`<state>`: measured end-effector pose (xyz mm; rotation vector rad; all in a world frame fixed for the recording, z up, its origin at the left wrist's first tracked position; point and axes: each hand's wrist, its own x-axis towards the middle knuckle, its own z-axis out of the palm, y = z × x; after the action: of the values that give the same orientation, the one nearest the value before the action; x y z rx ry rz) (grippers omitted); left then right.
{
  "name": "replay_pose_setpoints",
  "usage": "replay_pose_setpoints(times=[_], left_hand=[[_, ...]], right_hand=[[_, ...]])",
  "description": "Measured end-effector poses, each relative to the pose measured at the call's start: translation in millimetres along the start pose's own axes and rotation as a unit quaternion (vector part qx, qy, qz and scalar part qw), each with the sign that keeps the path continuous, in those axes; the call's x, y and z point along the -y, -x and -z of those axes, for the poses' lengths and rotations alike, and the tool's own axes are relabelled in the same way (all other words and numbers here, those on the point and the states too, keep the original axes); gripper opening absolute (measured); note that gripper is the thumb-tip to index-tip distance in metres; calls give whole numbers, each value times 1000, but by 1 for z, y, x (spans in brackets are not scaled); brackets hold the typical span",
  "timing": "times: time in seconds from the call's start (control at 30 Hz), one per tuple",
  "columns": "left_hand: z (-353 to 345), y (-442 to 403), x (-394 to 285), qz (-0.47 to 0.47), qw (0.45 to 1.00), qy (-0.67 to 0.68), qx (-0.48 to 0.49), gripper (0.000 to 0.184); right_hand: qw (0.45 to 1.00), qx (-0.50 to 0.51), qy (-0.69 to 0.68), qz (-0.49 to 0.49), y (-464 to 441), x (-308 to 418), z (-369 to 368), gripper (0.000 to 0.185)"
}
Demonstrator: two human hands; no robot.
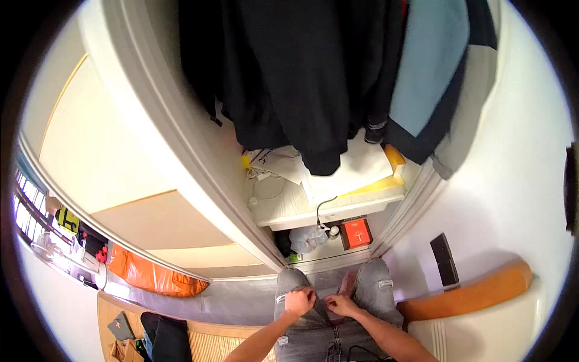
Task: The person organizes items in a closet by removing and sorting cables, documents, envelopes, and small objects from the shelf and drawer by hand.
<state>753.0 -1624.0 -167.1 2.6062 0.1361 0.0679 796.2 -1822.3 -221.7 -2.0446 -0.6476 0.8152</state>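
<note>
At your far left, an orange padded item (154,273) lies on the floor past the pale sliding door (114,157); a dark cloth (166,336) rests on the ribbed wooden surface (208,341) nearer you; black garments (301,78) hang ahead, their hems reaching down to the shelf (274,212), which bears white papers (362,166). Your left hand (300,300) is over one leg of your grey jeans (301,338), its fingers curled in; you cannot tell whether they pinch anything; beyond it, below the shelf, sits a clear plastic bag (306,239). Your right hand (342,304) is just beside it, apart, between your knees, fingers bent; its grip cannot be told either; the jeans lie beneath both hands; a red box (356,233) stands right of the bag; a blue-grey garment (428,66) hangs above; a tan padded edge (467,294) runs along your right.
</note>
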Motion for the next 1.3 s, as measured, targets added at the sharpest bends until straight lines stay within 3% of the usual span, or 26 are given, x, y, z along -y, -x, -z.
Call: replay_pose_setpoints(times=[0.1, 0.23, 0.3, 0.37, 0.43, 0.53, 0.63, 0.73, 0.77, 0.83, 0.93, 1.07, 1.1, 1.17, 1.23, 1.3], left_hand=[[11, 16, -14, -43, 995, 74, -46, 15], [22, 7, -30, -18, 982, 181, -48, 22], [25, -4, -34, 4, 973, 227, -44, 25], [33, -26, -32, -19, 980, 190, -55, 29], [43, -51, -35, -32, 966, 240, -91, 29], [58, -86, -38, -45, 971, 212, -101, 30], [63, -118, -40, -47, 960, 240, -135, 32], [78, -155, -44, -54, 956, 218, -190, 35], [76, -173, -40, -26, 940, 279, -196, 40], [79, -216, -24, 23, 943, 243, -225, 46], [94, -279, -17, 180, 858, 431, -215, 38], [80, -354, 29, 235, 813, 513, -145, 36], [73, -369, 42, 264, 744, 596, -144, 37], [77, -375, 34, 285, 666, 674, -144, 38], [106, -361, -5, 206, 588, 769, -142, 40], [134, -349, -32, 196, 670, 689, -195, 36]], right_hand=[[999, 2, -42, 8, 22, 3, -23, 35], [992, 19, -122, -13, 38, 18, -5, 34], [995, -6, -93, 38, 46, 33, 19, 33], [987, -47, -126, 90, 42, 26, 31, 29], [971, -53, -230, 35, 44, 39, 53, 27], [943, -101, -312, -48, 36, 20, 60, 27], [922, -117, -369, -30, 31, 7, 57, 26], [930, -110, -349, -18, 26, 5, 47, 26], [938, -109, -329, -1, 24, 2, 43, 26], [952, -102, -290, -8, 19, 5, 39, 26], [962, -90, -255, -25, 12, 8, 41, 27], [948, -85, -304, -42, 11, -1, 38, 28], [942, -85, -322, -39, 11, -4, 37, 28], [937, -86, -337, -29, 12, -6, 34, 28], [935, -79, -345, -10, 6, -8, 37, 28], [933, -75, -351, -20, 10, -4, 36, 29]])
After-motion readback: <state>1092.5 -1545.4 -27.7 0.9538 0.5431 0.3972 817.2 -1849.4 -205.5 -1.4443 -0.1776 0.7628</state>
